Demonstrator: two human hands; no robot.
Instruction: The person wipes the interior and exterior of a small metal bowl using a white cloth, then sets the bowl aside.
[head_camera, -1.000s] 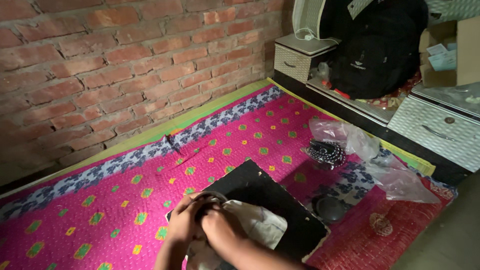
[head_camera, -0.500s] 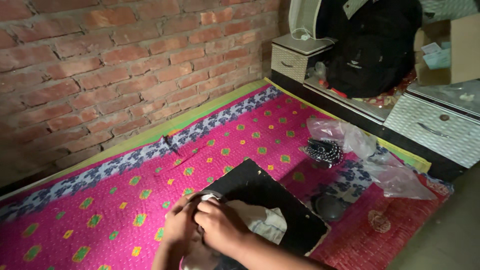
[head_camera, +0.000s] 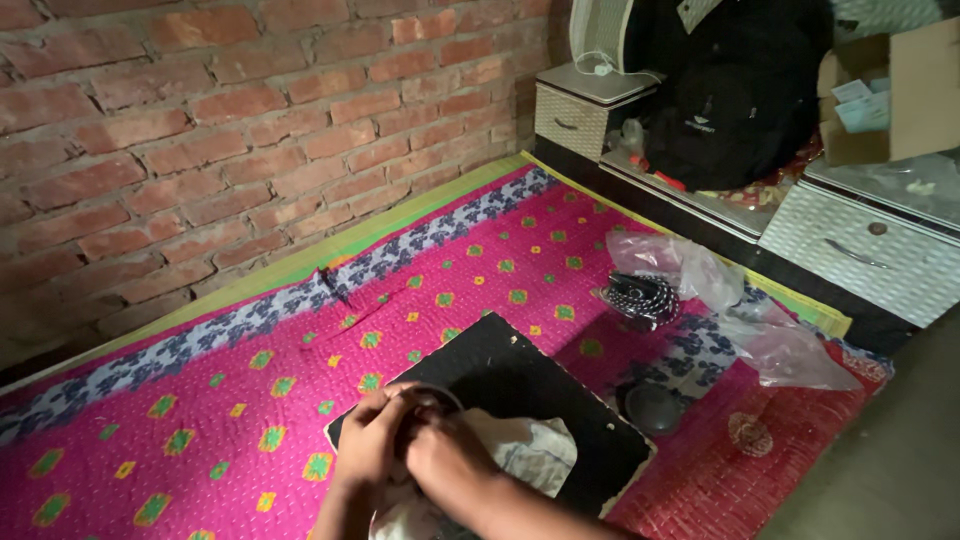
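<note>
Left hand: the left hand (head_camera: 368, 440) is curled over the near edge of the board, fingers bent and closed on the rim of a dark ring (head_camera: 425, 398); the wrist rises from the bottom edge of the view.
Right hand: the right hand (head_camera: 448, 462) is laid close against the left, knuckles up, fingers folded down onto the ring and the cloth; what is pinched beneath them cannot be told.
Forearm: the right forearm is stretched from the lower right toward the hands, slightly bent at the wrist.
Ring: a dark round ring is held between both hands, only its upper arc being seen above the fingers, over the near corner of the board.
Cloth: a pale crumpled cloth (head_camera: 530, 450) is spread under and to the right of the hands, partly on the board.
Board: a flat black board (head_camera: 530, 385) is laid cornerwise on the quilt beneath the hands.
Quilt: a pink quilt (head_camera: 200, 420) with green and yellow spots and a blue flowered border is spread over the bed.
Round lid: a small dark round lid (head_camera: 655, 408) is seen just beyond the board's right corner.
Beaded piece: a black, white-dotted piece (head_camera: 640, 298) is lying beside a clear plastic bag (head_camera: 770, 335).
Wall: a brick wall (head_camera: 250, 120) is standing behind the bed.
Far end: a black bag (head_camera: 735, 110) is propped between woven boxes (head_camera: 860, 250).
</note>
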